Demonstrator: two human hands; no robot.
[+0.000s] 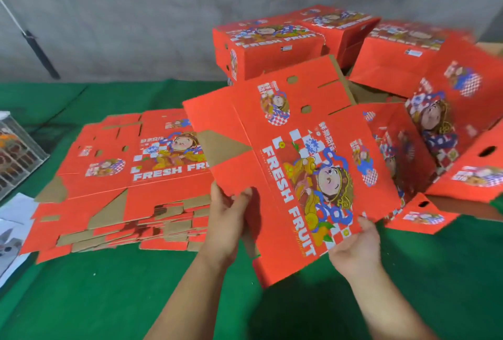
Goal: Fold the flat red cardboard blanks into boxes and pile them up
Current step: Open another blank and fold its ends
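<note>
I hold a flat red "FRESH FRUIT" cardboard blank (285,154) tilted in the air above the green table (109,298). My left hand (228,219) grips its near left edge, thumb on the printed side. My right hand (353,247) holds its near right corner from below. A stack of flat red blanks (130,181) lies on the table to the left. Folded red boxes (266,48) are piled at the back, and a part-open one (435,132) lies on its side at the right.
A grey wall (136,12) rises behind the table. A wire cage-like container (19,154) and printed paper sheets (11,239) sit at the left edge. A dark pole (40,53) leans against the wall at the far left.
</note>
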